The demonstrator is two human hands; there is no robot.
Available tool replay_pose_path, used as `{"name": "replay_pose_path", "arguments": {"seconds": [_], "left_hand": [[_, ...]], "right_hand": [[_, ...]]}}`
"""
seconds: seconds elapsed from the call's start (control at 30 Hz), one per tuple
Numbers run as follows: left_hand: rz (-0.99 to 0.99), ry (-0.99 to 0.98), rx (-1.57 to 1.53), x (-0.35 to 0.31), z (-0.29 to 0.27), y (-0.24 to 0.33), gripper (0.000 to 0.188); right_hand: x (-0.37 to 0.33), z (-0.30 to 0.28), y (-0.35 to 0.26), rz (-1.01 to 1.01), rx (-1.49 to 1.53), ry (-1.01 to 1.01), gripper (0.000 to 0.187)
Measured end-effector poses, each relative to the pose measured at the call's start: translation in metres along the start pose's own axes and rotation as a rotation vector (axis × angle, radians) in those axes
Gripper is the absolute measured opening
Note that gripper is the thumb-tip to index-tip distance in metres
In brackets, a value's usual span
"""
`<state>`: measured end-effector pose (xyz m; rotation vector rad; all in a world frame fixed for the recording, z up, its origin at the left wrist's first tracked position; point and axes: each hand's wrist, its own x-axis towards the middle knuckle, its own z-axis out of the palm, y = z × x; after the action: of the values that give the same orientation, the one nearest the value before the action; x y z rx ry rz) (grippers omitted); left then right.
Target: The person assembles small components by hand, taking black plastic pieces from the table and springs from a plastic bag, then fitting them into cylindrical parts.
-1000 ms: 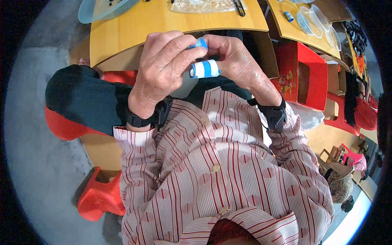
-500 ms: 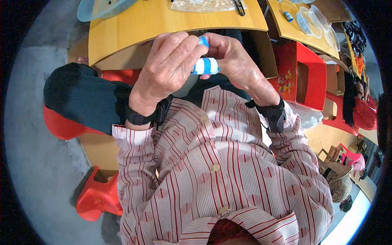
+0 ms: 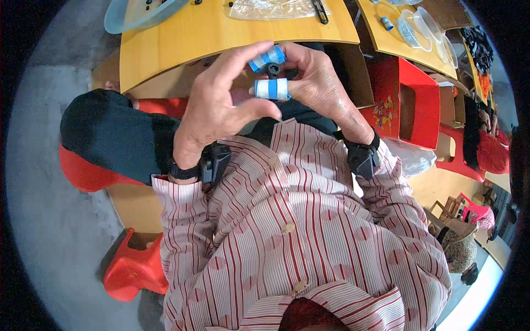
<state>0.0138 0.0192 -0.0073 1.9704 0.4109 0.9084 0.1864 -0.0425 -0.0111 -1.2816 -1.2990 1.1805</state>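
Observation:
My right hand (image 3: 317, 74) is closed in a pinch, its thumb and forefinger each wrapped in white and blue tape. Between the upper wrap (image 3: 267, 58) and the lower wrap (image 3: 271, 89) sits a small black ring-shaped part (image 3: 273, 70) with a hole facing up. Just to the left, my left hand (image 3: 215, 94) is open, thumb stretched out below the lower wrap and fingers reaching toward the upper one. Nothing shows in its grip, though some of its fingertips are hidden. Both hands are in front of the near table edge.
On the wooden table (image 3: 182, 52) are a pale blue basin (image 3: 118, 22) with black bits, a clear plastic bag (image 3: 270, 8) and a black cutter (image 3: 319, 12). Bowls (image 3: 414, 30) stand on the right table. A red box-shaped thing (image 3: 422, 105) is beside me; a red stool (image 3: 132, 267) is lower left.
My left hand has opened and drawn back left, its thumb now spread away from its fingers. The black part now shows between my right thumb and forefinger.

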Motion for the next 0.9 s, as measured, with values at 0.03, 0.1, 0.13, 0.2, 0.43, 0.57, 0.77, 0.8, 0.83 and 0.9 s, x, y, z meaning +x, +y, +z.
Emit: {"name": "replay_pose_path", "arguments": {"seconds": [0.03, 0.1, 0.13, 0.2, 0.43, 0.57, 0.77, 0.8, 0.83, 0.9], "left_hand": [[0.028, -0.016, 0.106, 0.0020, 0.0034, 0.0008, 0.066], [0.078, -0.011, 0.222, 0.0016, 0.0047, 0.0011, 0.066], [0.075, -0.011, 0.224, 0.0015, 0.0049, 0.0027, 0.066], [0.096, 0.003, 0.240, 0.0019, 0.0060, 0.0042, 0.064], [0.146, -0.011, 0.319, -0.0002, 0.0075, -0.0019, 0.064], [0.202, 0.012, 0.327, 0.0016, 0.0072, -0.0041, 0.062], [0.239, 0.028, 0.329, 0.0017, 0.0080, -0.0047, 0.059], [0.239, 0.027, 0.334, 0.0020, 0.0085, -0.0049, 0.059], [0.238, 0.026, 0.333, 0.0022, 0.0089, -0.0054, 0.059], [0.248, 0.034, 0.329, 0.0027, 0.0087, -0.0046, 0.059]], "right_hand": [[0.0000, 0.0003, 0.0032, -0.061, 0.008, 0.013, 0.031], [0.0004, 0.0022, 0.0035, -0.081, 0.016, 0.022, 0.031], [0.0006, 0.0028, 0.0037, -0.101, 0.021, 0.033, 0.030], [0.0010, 0.0019, 0.0057, -0.107, 0.005, 0.033, 0.030], [-0.0012, 0.0035, 0.0028, -0.090, 0.020, 0.057, 0.031], [-0.0018, 0.0035, 0.0042, -0.072, -0.096, 0.069, 0.030], [-0.0015, 0.0054, 0.0068, -0.102, -0.058, 0.093, 0.027], [-0.0016, 0.0056, 0.0065, -0.094, -0.045, 0.099, 0.027], [-0.0018, 0.0055, 0.0063, -0.086, -0.031, 0.105, 0.027], [-0.0018, 0.0049, 0.0048, -0.083, -0.078, 0.106, 0.028]]}}
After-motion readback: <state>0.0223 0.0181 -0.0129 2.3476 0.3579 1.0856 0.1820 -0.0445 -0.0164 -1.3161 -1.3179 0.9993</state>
